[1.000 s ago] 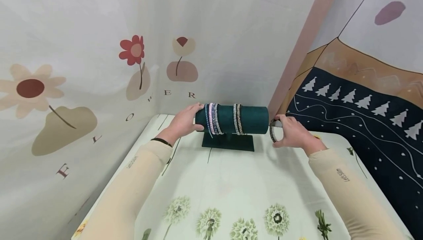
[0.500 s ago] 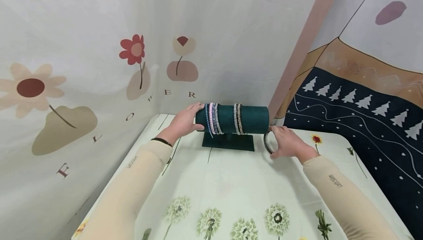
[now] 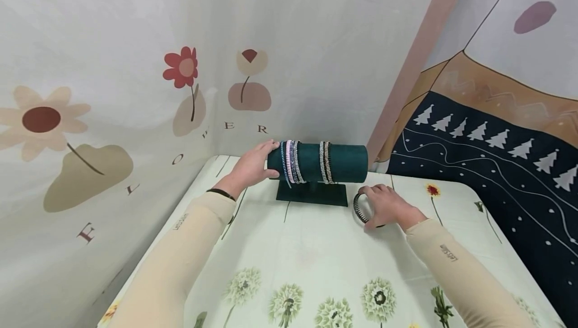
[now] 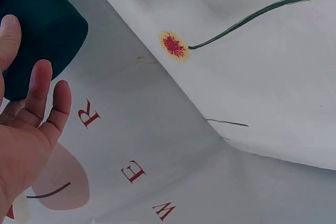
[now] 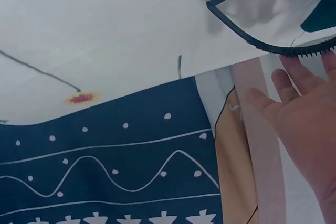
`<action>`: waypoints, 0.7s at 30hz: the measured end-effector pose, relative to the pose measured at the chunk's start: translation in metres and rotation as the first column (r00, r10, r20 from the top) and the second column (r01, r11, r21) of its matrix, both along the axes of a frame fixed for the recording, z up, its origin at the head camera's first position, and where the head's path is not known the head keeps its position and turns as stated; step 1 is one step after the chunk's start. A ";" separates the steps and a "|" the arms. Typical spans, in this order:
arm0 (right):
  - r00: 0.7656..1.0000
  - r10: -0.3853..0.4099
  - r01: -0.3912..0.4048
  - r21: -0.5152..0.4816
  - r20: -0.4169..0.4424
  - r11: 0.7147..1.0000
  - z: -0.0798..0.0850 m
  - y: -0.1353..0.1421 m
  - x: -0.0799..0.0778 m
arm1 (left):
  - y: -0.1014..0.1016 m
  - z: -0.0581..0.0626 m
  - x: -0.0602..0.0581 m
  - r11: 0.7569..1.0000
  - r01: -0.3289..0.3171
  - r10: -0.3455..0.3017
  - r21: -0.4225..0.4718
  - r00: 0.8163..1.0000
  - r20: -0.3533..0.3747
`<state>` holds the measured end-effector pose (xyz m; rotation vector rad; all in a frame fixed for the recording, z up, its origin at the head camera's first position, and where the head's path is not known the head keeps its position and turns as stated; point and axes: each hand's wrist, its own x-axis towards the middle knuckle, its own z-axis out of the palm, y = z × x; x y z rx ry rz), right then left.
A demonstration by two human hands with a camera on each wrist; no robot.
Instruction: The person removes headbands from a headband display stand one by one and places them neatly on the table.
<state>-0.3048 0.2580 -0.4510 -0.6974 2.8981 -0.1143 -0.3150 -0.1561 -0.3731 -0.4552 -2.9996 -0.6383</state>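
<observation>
A dark green padded cylinder stand (image 3: 347, 160) lies sideways on its flat base (image 3: 311, 195). My left hand (image 3: 248, 167) holds its left end, thumb in front and fingers over the top; the left wrist view shows the outer fingers (image 4: 39, 87) extended beside the end. Blue, pink and glittery headbands (image 3: 289, 162) sit together on the cylinder's left half, with two more sparkly headbands (image 3: 324, 162) right of centre. Low at the stand's right, my right hand (image 3: 384, 207) pinches a black toothed headband (image 3: 358, 209). Its teeth and pointed end show in the right wrist view.
The table is covered by a pale cloth (image 3: 293, 248) printed with dandelions and flowers. A white flower-printed curtain (image 3: 316, 67) hangs close behind the stand. To the right is a navy fabric (image 3: 506, 167) with white trees.
My right hand has brought the black headband down and leftward, from beside the cylinder's right end to near the tabletop. The left hand and the stand have stayed put.
</observation>
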 end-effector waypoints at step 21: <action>0.980 -0.159 0.152 0.068 0.116 0.986 -0.007 -0.023 -0.023 | -0.002 -0.004 -0.003 1.000 -0.009 0.008 0.008 1.000 0.004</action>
